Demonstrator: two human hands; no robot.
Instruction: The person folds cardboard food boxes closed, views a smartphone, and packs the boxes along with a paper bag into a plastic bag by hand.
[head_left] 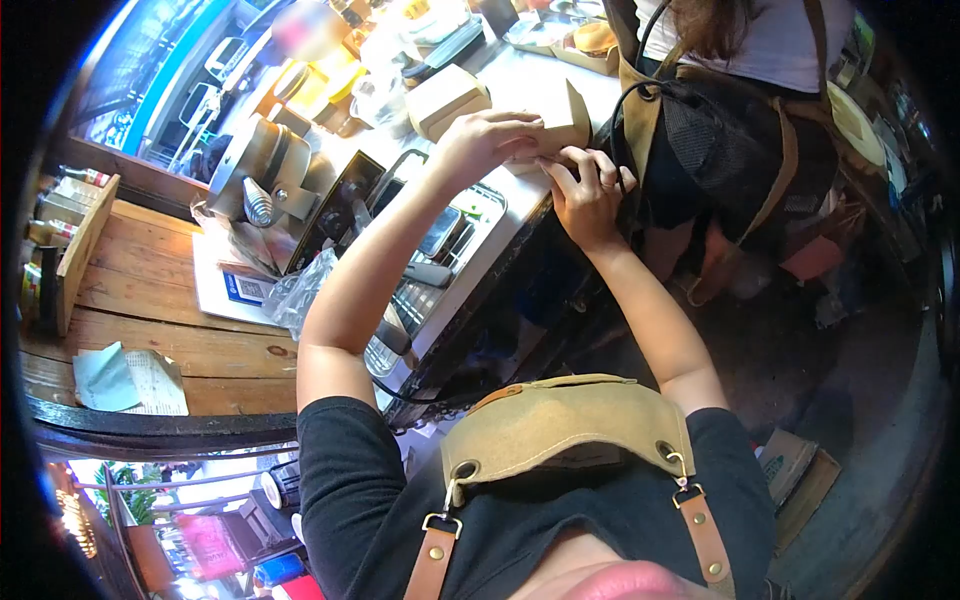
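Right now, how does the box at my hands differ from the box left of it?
The right box has a raised flap; the left box looks closed. The left hand and right hand are at the right box, while neither seems to hold the left box. Both boxes are light brown.

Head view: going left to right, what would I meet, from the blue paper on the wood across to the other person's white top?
Blue paper → QR card → plastic bag → left hand → open box → right hand → white top.
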